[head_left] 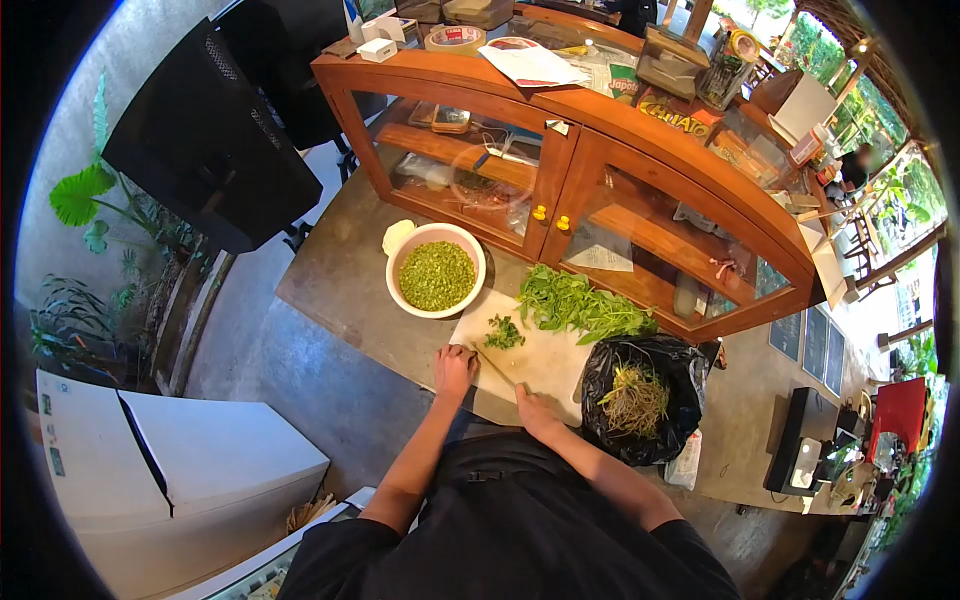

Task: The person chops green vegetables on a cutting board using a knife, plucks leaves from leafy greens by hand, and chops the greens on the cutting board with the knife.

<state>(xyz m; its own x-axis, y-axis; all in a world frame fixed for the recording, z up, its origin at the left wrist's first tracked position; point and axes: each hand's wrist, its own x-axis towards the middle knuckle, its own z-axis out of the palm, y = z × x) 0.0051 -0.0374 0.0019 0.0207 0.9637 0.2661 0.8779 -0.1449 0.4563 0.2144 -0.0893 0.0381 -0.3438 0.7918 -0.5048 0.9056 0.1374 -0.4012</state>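
My right hand (538, 412) is wrapped round the handle of a knife (494, 367), whose blade slants up and left across a pale cutting board (555, 372). At the board's left edge rests my left hand (455, 371), its fingers curled close to the blade's tip; whatever they hold is hidden. Just beyond the blade lies a small heap of chopped greens (504, 332). A pile of whole leafy greens (582, 304) spreads over the board's far edge. To the left stands a white bowl (395, 290) full of chopped green pieces (437, 276).
A black plastic bag (603, 392) holding roots and stalks (635, 400) sits right of the board. Behind the greens rises a wooden glass-fronted cabinet (560, 160) with papers and tape on top. A white refrigerator (210, 450) stands at lower left, a black speaker (205, 140) at upper left.
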